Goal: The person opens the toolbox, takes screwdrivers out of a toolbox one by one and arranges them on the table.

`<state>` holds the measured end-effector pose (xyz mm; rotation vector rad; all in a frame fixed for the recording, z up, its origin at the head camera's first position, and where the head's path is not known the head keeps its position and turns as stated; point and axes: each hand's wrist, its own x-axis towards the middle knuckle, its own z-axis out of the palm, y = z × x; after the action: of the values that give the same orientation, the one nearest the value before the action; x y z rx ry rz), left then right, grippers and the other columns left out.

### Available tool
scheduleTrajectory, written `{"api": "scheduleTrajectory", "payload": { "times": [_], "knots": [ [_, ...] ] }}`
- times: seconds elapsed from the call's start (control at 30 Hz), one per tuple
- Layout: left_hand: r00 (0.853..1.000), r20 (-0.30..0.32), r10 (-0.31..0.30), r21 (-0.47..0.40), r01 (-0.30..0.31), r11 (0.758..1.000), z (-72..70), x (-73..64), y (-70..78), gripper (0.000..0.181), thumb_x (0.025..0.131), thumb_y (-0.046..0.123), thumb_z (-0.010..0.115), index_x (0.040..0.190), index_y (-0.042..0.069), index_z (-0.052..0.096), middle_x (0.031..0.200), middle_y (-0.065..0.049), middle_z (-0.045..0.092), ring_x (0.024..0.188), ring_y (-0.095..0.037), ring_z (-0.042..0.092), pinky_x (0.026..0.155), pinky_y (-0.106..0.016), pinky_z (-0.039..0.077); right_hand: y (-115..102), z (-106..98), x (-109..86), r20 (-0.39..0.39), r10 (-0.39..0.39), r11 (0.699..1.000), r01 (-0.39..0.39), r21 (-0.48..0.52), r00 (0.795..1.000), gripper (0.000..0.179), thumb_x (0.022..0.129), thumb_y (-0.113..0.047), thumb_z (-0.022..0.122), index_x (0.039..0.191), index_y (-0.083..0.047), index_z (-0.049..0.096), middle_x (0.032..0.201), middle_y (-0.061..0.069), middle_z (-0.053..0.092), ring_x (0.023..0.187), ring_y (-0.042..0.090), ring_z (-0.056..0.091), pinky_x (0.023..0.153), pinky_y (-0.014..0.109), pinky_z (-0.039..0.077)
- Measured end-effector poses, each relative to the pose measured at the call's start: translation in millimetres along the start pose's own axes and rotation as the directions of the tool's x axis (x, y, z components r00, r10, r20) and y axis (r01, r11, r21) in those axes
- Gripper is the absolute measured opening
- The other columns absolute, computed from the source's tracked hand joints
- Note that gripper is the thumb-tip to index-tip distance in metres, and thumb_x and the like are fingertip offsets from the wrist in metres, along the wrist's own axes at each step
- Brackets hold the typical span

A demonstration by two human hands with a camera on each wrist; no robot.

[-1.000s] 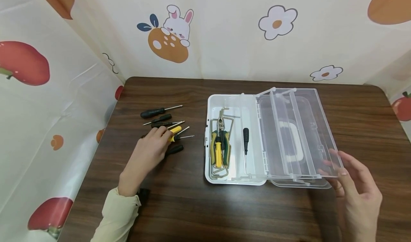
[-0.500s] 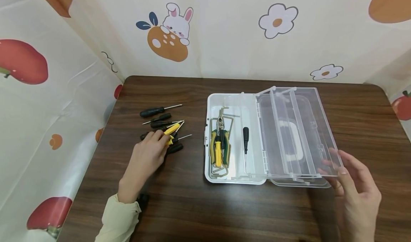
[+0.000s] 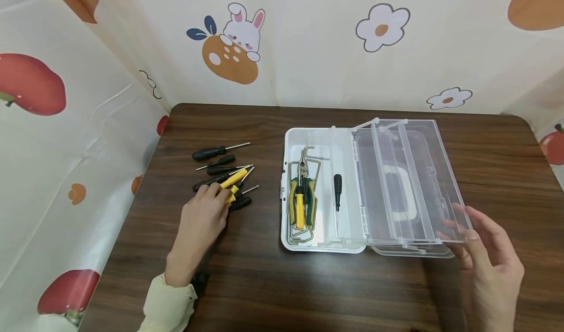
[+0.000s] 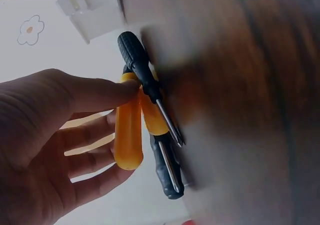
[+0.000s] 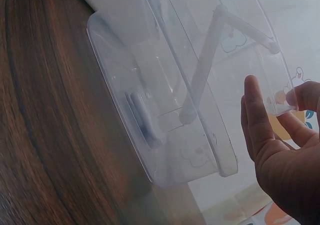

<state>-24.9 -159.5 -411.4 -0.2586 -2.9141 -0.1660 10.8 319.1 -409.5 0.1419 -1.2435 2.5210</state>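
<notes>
Left wrist view shows the left hand (image 4: 42, 135) pinching a yellow-handled screwdriver (image 4: 128, 135); the right hand (image 3: 493, 266) grips the clear plastic tray (image 3: 442, 185) of the white plastic toolbox (image 3: 308, 249).

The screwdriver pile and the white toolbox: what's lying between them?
Nothing but a bare strip of dark wooden tabletop separates the screwdriver pile from the white toolbox, as the head view shows.

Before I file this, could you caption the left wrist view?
Left grip pinching a yellow screwdriver handle, a black-handled screwdriver close beside.
</notes>
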Motion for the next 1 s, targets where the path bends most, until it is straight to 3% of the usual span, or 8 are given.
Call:
{"api": "scheduleTrajectory", "payload": {
  "times": [0.3,0.7,0.8,1.0],
  "knots": [
    [0.998,0.041,-0.042,-0.013,0.043,0.999,0.3,-3.2,-3.3,0.022,0.088,0.006,0.082,0.110,0.003,0.077,0.102,-0.012,0.074,0.092,-0.032,0.068,0.068,-0.048,0.061,0.9,1.6,-0.2,-0.046,-0.002,1.000,0.001,-0.020,0.999,0.043,0.101,0.024,0.033,0.144,0.025,0.037,0.139,0.036,0.059,0.107,0.040,0.073,0.082,0.043,0.064],
    [0.995,0.087,-0.054,-0.022,0.056,0.998,-1.2,0.6,-8.3,0.026,0.089,0.007,0.082,0.114,0.005,0.076,0.105,-0.012,0.074,0.091,-0.033,0.069,0.062,-0.049,0.059,1.7,0.8,-0.3,-0.042,0.007,1.000,-0.007,0.007,0.999,0.043,0.101,0.023,0.032,0.144,0.024,0.037,0.139,0.036,0.059,0.107,0.040,0.074,0.082,0.043,0.064],
    [0.995,0.096,-0.041,-0.026,0.044,0.999,-3.3,2.4,-7.9,0.027,0.088,0.009,0.083,0.114,0.006,0.076,0.106,-0.011,0.074,0.091,-0.032,0.069,0.063,-0.049,0.060,1.4,0.9,-0.1,-0.045,0.008,1.000,-0.008,0.002,0.999,0.043,0.101,0.023,0.032,0.144,0.024,0.037,0.140,0.036,0.059,0.107,0.039,0.074,0.082,0.042,0.064],
    [0.998,0.052,0.030,-0.040,-0.028,0.999,-8.9,8.1,-5.4,0.025,0.087,0.010,0.085,0.110,0.009,0.076,0.104,-0.009,0.074,0.090,-0.030,0.069,0.064,-0.047,0.060,0.7,0.7,0.5,-0.038,0.011,1.000,-0.012,-0.009,0.999,0.044,0.101,0.023,0.033,0.145,0.024,0.037,0.141,0.035,0.058,0.108,0.039,0.074,0.082,0.042,0.064]
  ]
}}
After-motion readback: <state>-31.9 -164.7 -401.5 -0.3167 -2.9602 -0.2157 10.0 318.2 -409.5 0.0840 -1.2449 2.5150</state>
